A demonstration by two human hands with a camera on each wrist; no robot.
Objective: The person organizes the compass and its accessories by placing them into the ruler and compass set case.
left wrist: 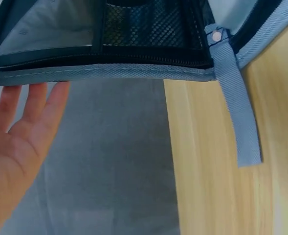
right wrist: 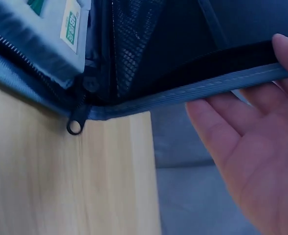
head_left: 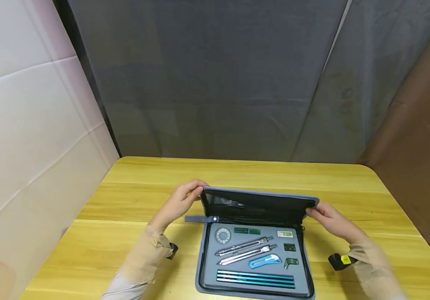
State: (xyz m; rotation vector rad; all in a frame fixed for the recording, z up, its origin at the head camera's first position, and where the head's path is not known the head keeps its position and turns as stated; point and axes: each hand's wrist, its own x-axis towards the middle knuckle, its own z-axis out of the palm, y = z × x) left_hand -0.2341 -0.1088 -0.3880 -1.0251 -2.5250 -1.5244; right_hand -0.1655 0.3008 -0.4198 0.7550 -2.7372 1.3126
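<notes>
A blue-grey zip case (head_left: pixel 200 266) lies on the wooden table (head_left: pixel 125 216) with its lid (head_left: pixel 256 204) raised about halfway. My left hand (head_left: pixel 185 200) is at the lid's left corner, and its straight fingers (left wrist: pixel 31 112) lie behind the lid's edge (left wrist: pixel 109 72). At the right corner my right hand (head_left: pixel 331 221) holds the rim (right wrist: pixel 207 88) between a fingertip on top and the fingers (right wrist: pixel 222 132) behind. Inside lie two metal compasses (head_left: pixel 245 246), a blue utility knife (head_left: pixel 264 261), teal pencils (head_left: pixel 255 279) and a round protractor (head_left: pixel 223 235).
A grey strap (head_left: pixel 196 218) sticks out from the case's left hinge side. The zip pull (right wrist: pixel 74 126) hangs at the right hinge corner. A dark curtain hangs behind the table, with a white panel to the left. Bare tabletop surrounds the case.
</notes>
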